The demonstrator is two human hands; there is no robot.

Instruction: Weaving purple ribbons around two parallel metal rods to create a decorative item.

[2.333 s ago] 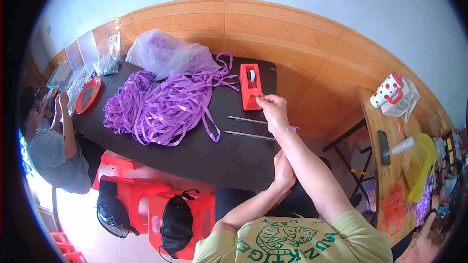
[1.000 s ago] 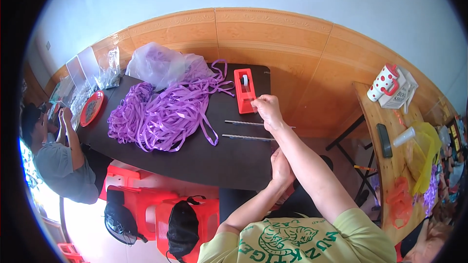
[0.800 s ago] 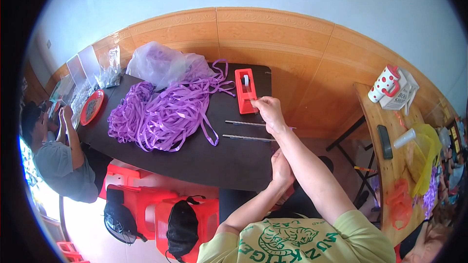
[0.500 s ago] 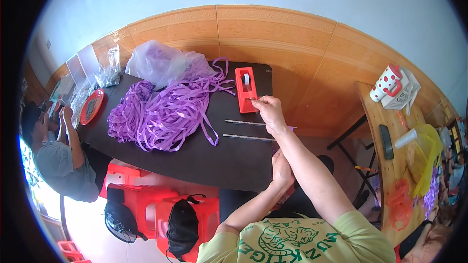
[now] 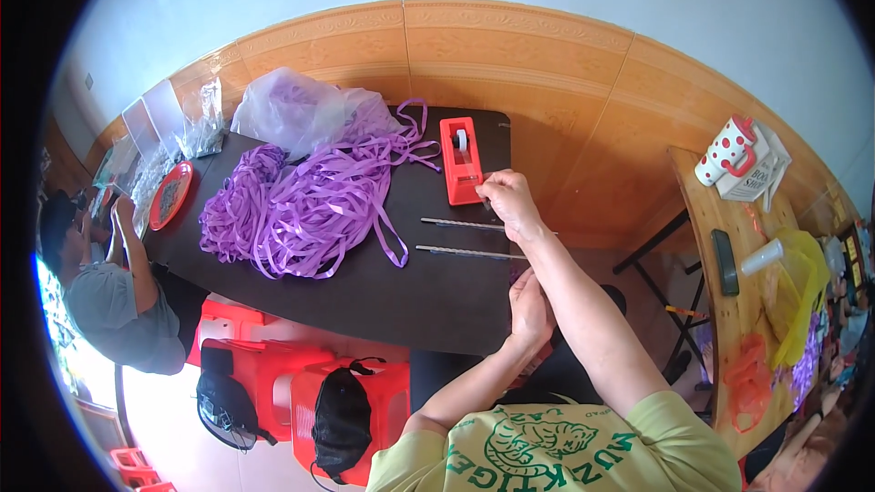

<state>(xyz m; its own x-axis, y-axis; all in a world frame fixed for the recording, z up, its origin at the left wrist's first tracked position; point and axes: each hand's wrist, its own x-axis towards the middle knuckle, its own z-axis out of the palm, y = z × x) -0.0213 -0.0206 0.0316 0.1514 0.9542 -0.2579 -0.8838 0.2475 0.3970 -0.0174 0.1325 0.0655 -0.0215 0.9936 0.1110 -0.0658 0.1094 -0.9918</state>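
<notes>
A red tape dispenser [image 5: 463,184] with a white roll stands near the table's right end. At its cutter end, my right hand [image 5: 512,208] is closed in a pinch; whatever lies between the fingertips is too small to make out. Two thin metallic rods [image 5: 467,251] lie side by side on the table, their right ends passing toward my hands. By the right table edge, under my right forearm, my left hand [image 5: 530,310] has its fingers pressed together, and what they hold is hidden. Left of the dispenser lies a big heap of purple ribbon straps [image 5: 314,205].
A translucent bag [image 5: 292,114] sits behind the straps on the dark table [image 5: 365,305]. Farther left, a person [image 5: 118,310] sits near a red plate [image 5: 170,196]. Red stools [image 5: 283,401] hold black bags. A wooden table [image 5: 679,173] at right bears a dotted cup [image 5: 727,153].
My right hand's fingertips have shifted slightly right, off the dispenser's cutter end. My left hand stays near the table edge. The whole view has tilted a little.
</notes>
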